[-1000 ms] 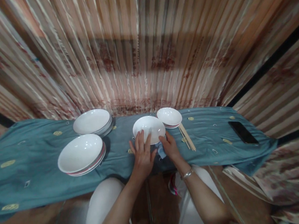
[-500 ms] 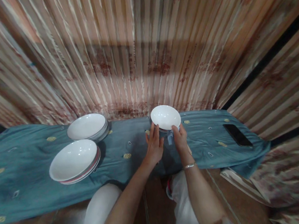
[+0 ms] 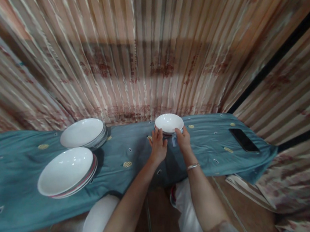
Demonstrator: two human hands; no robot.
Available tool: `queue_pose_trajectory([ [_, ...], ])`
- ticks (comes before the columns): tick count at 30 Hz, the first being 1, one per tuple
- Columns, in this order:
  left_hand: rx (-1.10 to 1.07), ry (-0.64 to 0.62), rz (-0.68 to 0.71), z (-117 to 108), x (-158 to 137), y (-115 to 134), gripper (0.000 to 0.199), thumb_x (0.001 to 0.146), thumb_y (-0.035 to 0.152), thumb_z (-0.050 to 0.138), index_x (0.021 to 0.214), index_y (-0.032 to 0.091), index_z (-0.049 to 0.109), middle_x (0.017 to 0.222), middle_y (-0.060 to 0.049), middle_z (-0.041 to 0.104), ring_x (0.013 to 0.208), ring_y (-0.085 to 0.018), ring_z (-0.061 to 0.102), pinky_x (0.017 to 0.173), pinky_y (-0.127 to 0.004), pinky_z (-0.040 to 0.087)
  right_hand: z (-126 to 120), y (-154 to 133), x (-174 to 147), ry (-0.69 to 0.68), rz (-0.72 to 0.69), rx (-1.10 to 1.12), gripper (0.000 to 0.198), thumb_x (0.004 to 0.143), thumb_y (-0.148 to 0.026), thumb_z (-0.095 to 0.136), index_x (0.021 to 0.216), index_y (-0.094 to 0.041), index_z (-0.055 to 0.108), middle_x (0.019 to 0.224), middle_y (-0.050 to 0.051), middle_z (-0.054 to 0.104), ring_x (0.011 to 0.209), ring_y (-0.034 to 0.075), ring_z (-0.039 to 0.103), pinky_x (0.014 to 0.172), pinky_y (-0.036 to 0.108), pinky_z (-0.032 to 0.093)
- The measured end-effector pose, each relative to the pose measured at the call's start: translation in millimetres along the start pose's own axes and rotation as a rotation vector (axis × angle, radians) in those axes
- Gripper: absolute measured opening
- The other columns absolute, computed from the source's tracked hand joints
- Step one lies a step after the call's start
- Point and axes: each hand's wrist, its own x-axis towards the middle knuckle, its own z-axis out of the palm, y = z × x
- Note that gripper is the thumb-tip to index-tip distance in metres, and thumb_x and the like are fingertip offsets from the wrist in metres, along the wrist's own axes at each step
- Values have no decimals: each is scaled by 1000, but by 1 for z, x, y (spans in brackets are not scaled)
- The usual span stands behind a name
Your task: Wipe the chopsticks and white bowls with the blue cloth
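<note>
A small white bowl (image 3: 169,122) tops a short stack with dark and reddish rims at the middle back of the covered table. My left hand (image 3: 158,147) grips its front left side, fingers curved along the stack and thumb apart from it. On the front right, my right hand (image 3: 183,139) is closed on a small blue-grey cloth (image 3: 174,140), with its fingertips at the bowl's rim. The fingers' far ends are partly hidden. To the left sit a stack of large white bowls (image 3: 66,169) and, behind it, a stack of white plates (image 3: 82,133).
A black phone (image 3: 243,140) lies at the right end of the teal tablecloth (image 3: 133,177). Pleated patterned curtains (image 3: 127,60) hang close behind the table, with a dark pole (image 3: 276,59) on the right. My knees are below the front edge.
The small bowl sits slightly lower and more level, with more of its stack showing. Both hands have stayed at it. The view has shifted slightly, moving the left stacks further left.
</note>
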Motion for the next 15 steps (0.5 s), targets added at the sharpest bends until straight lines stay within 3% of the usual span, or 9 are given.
queue_pose_trajectory([
  [15,-5,36,-4,15,7,-7,62,84,16,46,145,22,39,156,-14,32,147,-31,20,113,-62,18,1,26,9,36,41,-28,56,70,-47,58,110,-9,63,100,14,71,93,24,64,87,38,49],
])
